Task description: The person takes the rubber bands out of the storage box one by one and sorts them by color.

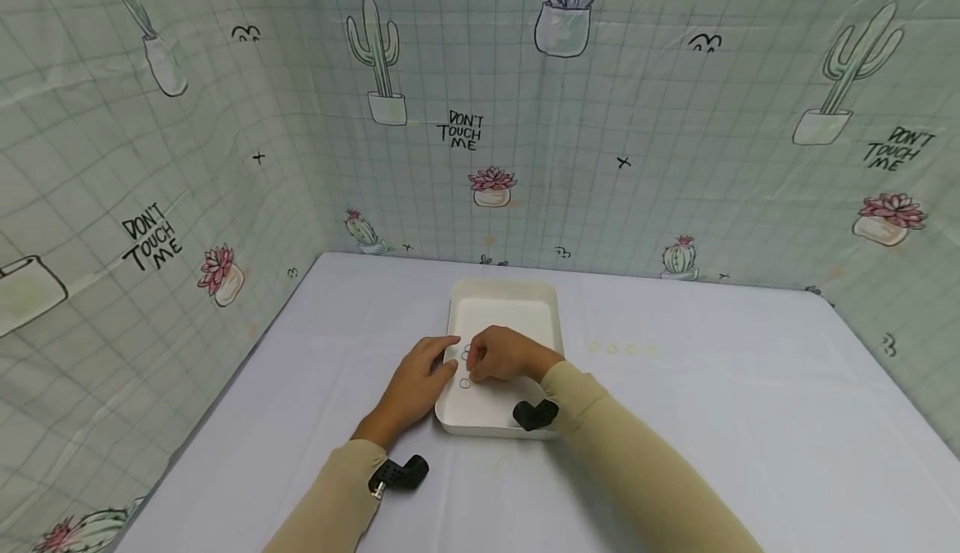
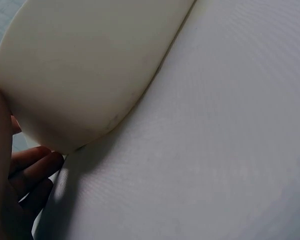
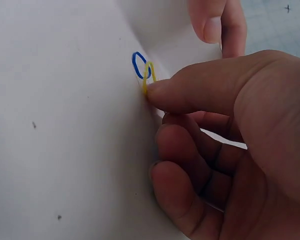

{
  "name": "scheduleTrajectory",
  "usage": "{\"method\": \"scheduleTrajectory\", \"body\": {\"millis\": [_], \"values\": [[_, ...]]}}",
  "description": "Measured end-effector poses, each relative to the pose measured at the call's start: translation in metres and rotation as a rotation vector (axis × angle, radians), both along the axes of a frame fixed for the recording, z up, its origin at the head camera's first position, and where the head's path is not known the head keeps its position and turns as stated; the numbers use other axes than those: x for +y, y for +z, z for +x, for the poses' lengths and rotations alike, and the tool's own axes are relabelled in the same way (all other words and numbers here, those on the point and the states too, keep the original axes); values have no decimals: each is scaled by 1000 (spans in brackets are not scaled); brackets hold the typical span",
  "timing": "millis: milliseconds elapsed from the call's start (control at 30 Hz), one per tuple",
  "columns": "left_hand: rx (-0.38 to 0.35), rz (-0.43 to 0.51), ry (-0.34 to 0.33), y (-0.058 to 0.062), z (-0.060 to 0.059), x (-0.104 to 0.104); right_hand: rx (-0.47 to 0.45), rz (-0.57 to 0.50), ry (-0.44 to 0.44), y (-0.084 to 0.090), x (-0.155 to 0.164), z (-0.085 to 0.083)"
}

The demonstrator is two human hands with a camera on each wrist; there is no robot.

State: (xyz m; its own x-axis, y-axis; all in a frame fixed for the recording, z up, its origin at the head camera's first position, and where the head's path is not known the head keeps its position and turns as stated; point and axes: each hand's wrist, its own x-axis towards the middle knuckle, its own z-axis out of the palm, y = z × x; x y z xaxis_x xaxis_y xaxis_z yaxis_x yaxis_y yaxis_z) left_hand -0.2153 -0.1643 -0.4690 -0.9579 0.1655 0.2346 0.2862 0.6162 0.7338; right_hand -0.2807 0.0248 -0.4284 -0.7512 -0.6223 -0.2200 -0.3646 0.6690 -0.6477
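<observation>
Yellow ring point(image 3: 149, 76) lay in the white tray point(image 1: 504, 290), overlapping a blue ring point(image 3: 138, 65); the right hand point(image 3: 230, 150), its grip curled, pinched its near end. The left hand point(image 1: 415, 386) rested on the tray's left wall.

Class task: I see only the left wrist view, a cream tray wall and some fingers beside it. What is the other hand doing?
Observer: The right hand pinches a yellow rubber band inside the white tray.
Operator: Is that band alone?
Observer: No, a blue rubber band overlaps it.
Operator: Where does the left hand sit overall?
Observer: The left hand rests against the tray's left rim, fingers reaching over it.
</observation>
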Motion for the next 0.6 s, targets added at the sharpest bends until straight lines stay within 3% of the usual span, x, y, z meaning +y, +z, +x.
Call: {"method": "scheduleTrajectory", "body": {"millis": [600], "values": [[20,0,-3,-1,3,-1,-6,-55,-29,-9,1,-1]]}}
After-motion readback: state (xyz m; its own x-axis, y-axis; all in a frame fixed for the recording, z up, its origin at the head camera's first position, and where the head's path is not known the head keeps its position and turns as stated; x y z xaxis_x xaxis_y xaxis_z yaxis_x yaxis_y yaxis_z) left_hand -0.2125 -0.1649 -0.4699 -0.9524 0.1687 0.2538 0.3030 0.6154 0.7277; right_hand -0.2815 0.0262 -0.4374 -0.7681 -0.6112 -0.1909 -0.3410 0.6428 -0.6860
